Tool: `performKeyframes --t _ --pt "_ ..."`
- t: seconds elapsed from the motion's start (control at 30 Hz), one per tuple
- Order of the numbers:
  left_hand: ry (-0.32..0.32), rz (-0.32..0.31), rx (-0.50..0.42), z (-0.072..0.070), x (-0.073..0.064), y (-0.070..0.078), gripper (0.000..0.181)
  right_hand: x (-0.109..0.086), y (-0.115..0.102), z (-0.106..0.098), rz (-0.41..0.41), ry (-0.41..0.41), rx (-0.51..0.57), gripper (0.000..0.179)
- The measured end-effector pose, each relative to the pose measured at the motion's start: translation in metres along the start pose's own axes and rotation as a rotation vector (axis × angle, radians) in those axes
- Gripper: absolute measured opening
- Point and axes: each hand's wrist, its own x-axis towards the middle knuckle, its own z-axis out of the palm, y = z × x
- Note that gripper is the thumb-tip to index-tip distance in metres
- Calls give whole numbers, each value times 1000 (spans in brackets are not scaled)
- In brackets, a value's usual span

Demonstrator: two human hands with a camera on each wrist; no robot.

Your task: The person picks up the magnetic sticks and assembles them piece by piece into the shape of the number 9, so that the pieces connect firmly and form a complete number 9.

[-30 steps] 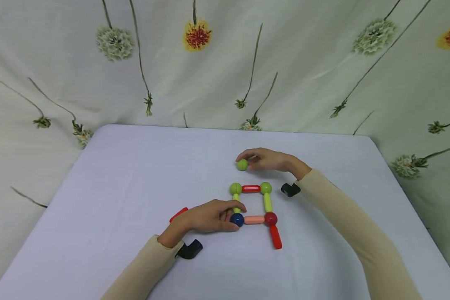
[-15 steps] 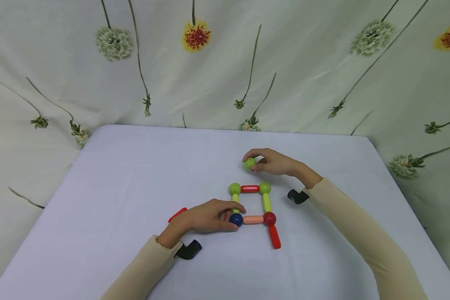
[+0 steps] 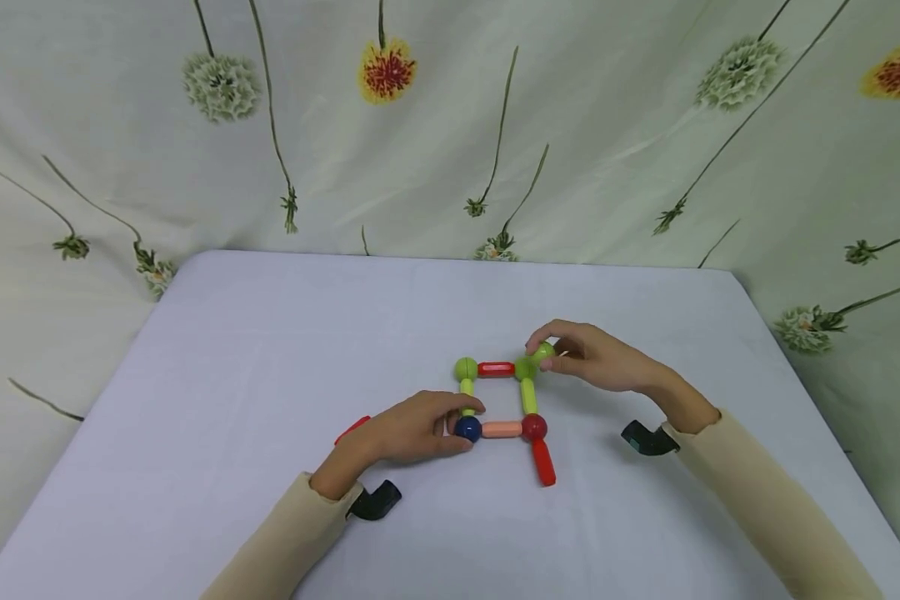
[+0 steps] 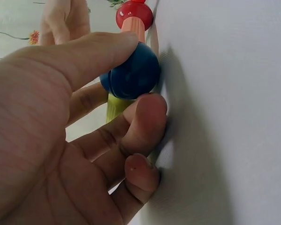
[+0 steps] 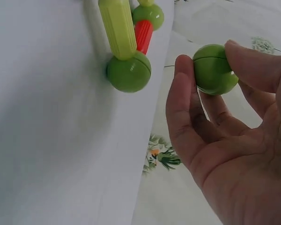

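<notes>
Balls and rods form a square frame on the table. Its corners are a green ball (image 3: 466, 369), another green ball (image 5: 129, 72), a red ball (image 3: 535, 427) and a blue ball (image 4: 136, 72). My left hand (image 3: 422, 427) holds the blue ball between thumb and fingers. A loose green ball (image 5: 215, 69) is pinched between thumb and fingertips of my right hand (image 3: 598, 357). That ball is raised off the table, beside the frame's far right corner and apart from it in the right wrist view. A red rod (image 3: 543, 463) sticks out from the red ball toward me.
Another red piece (image 3: 352, 429) lies partly hidden behind my left wrist. The white table (image 3: 270, 333) ends at a far edge, with a flowered cloth (image 3: 435, 150) hanging behind it. A black wrist camera (image 3: 648, 438) hangs under the right sleeve.
My right hand has lifted the green ball and carried it right and toward me, to the frame's far right corner. The left hand keeps its hold on the blue ball.
</notes>
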Motion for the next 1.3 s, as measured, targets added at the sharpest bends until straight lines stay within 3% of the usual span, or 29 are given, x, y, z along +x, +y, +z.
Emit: performKeyframes --t 0.23,0.5,0.67,0.97,1.3 --pt "62 -12 -2 4 2 -3 51 -39 7 21 -9 7 -42 38" --pt "117 -48 13 6 4 -6 55 -61 17 38 -57 -51 10 33" --pt "133 -58 24 8 5 -8 56 -67 16 47 -103 -120 13 31" --pt "135 -54 24 7 6 -7 55 -69 13 60 -151 -210 -99 28" --pt "138 -56 19 7 6 -8 55 -62 14 69 -155 -211 -143 29"
